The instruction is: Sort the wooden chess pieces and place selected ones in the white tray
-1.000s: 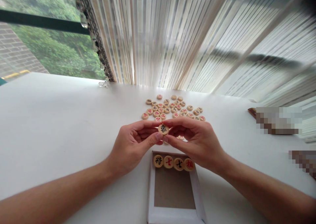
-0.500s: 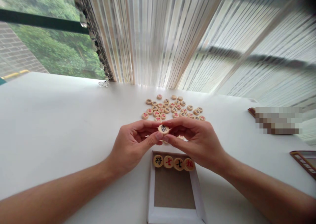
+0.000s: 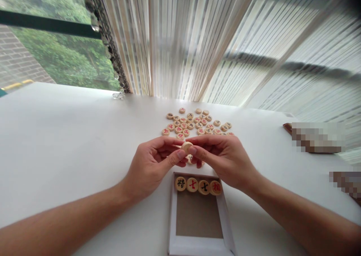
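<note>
Between the fingertips of both hands is a round wooden Chinese chess piece (image 3: 186,147), its plain side facing me. My left hand (image 3: 158,160) pinches it from the left, and my right hand (image 3: 221,156) grips it from the right with the thumb across its face. Just below the hands lies a shallow box (image 3: 200,244) with a row of several chess pieces (image 3: 192,185) along its far end, marked in black and red. Behind the fingers another chess piece (image 3: 190,159) with a black character shows partly on the table.
Several loose chess pieces (image 3: 184,125) are scattered across the white table (image 3: 84,143) beyond my hands, most with characters up. Blurred-out brown objects (image 3: 313,141) lie at the right. A string curtain (image 3: 175,41) hangs at the table's far edge, beside a window.
The held piece has turned over, from its black character to its plain side. My right thumb has moved up onto its face. A piece on the table beneath shows more.
</note>
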The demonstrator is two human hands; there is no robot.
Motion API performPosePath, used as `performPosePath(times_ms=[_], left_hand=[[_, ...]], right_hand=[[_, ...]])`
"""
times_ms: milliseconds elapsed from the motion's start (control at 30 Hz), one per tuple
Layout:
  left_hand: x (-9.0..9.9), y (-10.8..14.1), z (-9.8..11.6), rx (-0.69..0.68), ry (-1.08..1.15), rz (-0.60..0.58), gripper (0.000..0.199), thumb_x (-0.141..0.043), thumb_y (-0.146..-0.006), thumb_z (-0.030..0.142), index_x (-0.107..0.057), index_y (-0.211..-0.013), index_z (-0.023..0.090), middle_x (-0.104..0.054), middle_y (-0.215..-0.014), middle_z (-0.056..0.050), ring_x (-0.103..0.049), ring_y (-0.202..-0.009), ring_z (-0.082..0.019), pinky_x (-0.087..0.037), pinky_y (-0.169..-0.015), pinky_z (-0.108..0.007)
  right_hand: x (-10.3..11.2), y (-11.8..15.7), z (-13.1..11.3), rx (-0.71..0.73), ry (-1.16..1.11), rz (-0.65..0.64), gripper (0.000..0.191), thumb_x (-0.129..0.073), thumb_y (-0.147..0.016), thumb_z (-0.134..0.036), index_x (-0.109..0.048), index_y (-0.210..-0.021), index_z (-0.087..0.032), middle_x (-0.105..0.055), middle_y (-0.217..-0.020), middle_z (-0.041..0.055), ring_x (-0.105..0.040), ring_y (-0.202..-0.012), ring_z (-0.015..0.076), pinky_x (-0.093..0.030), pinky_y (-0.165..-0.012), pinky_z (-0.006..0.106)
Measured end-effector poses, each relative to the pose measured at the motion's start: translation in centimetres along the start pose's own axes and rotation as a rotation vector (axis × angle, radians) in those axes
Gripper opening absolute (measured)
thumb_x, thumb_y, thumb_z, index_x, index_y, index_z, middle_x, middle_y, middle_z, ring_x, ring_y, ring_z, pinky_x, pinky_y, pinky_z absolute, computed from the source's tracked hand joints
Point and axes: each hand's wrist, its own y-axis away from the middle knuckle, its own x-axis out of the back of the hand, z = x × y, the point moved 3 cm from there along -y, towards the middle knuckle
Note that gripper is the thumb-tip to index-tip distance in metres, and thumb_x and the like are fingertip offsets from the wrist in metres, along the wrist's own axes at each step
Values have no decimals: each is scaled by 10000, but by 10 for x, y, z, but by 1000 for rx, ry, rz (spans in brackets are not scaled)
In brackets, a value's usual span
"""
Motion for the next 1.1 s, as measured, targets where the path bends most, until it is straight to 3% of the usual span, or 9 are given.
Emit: performPosePath(times_ms=[233,567,700,900,1100], left_hand=[[-1,0,1,-29,-20,-16,280,-836,-882,226,-756,-1136,141,-827,-813,-41,-801,-736,-176,-682,-733,-272],[-4,7,0,-142,-218,-55,214,-796,-913,205,-796,-1124,166,-842,-1024,-80,-819,-915,-209,-688,-832,-286],[-5,9,3,-195,-247,-101,209,-790,-912,156,-796,-1116,203,-843,-982,-37,-818,-874,-167,-677,-826,-241],[-5,7,3,-135,-140,-69,195,-813,-898,155,-805,-1085,209,-849,-938,-29,-817,-850,-154,-670,-793,-209],[-4,3,5,-89,-35,0,249,-896,-797,130,-808,-1026,172,-853,-885,-35,-816,-773,-165,-677,-709,-198]], right_hand=[[0,-3,3,-136,-123,-56,486,-1009,-645,-346,-850,-1079,-193,-779,-789,38,-700,-670,141,-608,-587,241],[0,1,4,-199,-38,-31,374,-1018,-596,-403,-804,-798,-173,-735,-668,11,-661,-557,128,-538,-501,225],[1,3,3,-234,4,-8,318,-988,-662,-401,-791,-759,-170,-708,-629,6,-600,-532,111,-458,-468,209],[-1,0,0,-206,-40,-75,283,-901,-790,-425,-798,-718,-171,-682,-632,8,-563,-576,106,-449,-542,229],[-4,0,1,-244,-112,-66,296,-906,-781,-400,-863,-975,-181,-745,-730,37,-577,-626,124,-470,-568,243]])
